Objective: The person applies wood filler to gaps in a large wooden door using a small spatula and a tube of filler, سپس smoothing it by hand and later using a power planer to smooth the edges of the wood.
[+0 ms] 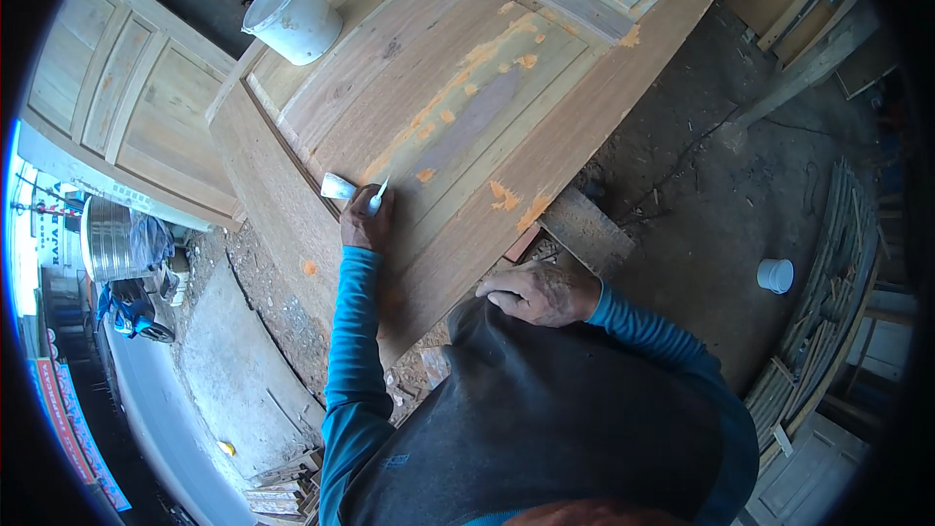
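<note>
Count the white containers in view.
2: a white bucket standing on the door panel at its far corner, and a small white tub on the dirt floor at right. Others may be hidden.

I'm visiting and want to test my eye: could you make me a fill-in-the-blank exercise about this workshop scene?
1. The left hand holds a small ____ scraper against the wooden door.
2. A white ____ stands on the door's far corner.
3. The right hand rests at the door's near ____.
4. The patches of filler on the door are ____.

Missing words: white; bucket; edge; orange
</note>
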A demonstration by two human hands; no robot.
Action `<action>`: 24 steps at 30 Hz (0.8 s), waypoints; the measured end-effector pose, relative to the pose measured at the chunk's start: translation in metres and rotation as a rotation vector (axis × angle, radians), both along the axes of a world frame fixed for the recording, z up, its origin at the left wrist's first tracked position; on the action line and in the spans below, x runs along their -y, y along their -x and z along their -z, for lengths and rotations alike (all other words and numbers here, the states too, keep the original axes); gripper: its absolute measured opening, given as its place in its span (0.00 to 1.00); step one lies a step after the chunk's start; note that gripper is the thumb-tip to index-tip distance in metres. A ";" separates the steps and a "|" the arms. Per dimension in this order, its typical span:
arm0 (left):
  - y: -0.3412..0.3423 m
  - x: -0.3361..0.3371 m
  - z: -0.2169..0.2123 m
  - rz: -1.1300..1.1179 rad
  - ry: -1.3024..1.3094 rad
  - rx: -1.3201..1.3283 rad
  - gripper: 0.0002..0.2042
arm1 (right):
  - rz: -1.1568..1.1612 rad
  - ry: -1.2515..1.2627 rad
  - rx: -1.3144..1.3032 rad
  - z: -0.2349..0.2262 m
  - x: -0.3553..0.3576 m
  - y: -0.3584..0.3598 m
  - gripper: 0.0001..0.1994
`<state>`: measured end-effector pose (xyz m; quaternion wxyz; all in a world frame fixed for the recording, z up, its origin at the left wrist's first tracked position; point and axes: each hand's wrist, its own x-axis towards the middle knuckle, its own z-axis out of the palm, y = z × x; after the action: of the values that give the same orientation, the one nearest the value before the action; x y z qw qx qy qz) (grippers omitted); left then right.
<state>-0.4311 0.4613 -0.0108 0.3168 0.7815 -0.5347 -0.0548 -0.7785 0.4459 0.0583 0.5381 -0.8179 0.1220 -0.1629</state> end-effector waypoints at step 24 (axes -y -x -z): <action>0.146 0.149 0.032 -0.233 0.099 0.030 0.14 | 1.183 -0.443 -0.272 0.066 -0.015 0.421 0.12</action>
<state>-0.5773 0.3124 -0.0427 0.3514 0.8225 -0.4468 0.0206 -1.1991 0.4605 -0.0076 0.4929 -0.4955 0.6503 -0.2978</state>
